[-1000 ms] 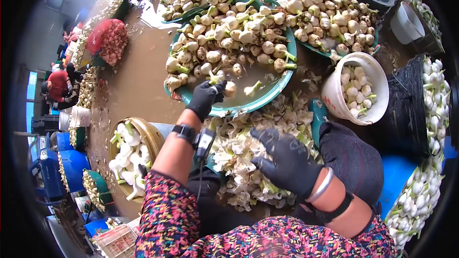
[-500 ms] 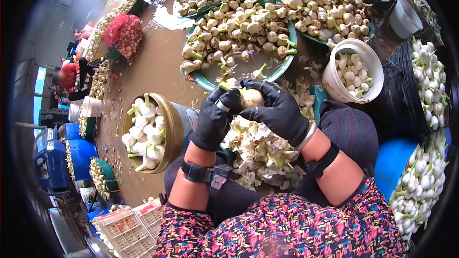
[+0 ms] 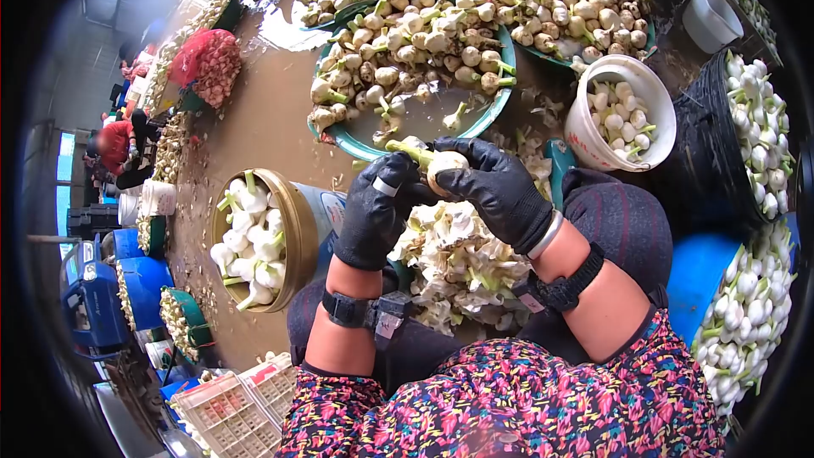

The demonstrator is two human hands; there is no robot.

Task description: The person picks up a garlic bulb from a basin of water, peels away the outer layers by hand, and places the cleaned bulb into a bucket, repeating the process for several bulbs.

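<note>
A pale bulb (image 3: 446,168) with a green stem is held between my two black-gloved hands. My right hand (image 3: 500,191) wraps its fingers round the bulb from the right. On the left, my left hand (image 3: 378,208) is closed beside the bulb and stem, its fingertips partly hidden. Below them lies a heap of peeled skins (image 3: 462,267) between the knees. Just beyond the hands, a green-rimmed basin (image 3: 506,106) holds unpeeled bulbs.
White peeled bulbs fill a tan bucket (image 3: 299,242) at left. A white bucket (image 3: 579,131) of bulbs stands at right, near a black container (image 3: 699,148). More basins stand ahead. A person in red (image 3: 114,146) is at far left.
The bulb has turned in my hands, so its stem now points up and left over my left hand. The whole view has shifted slightly.
</note>
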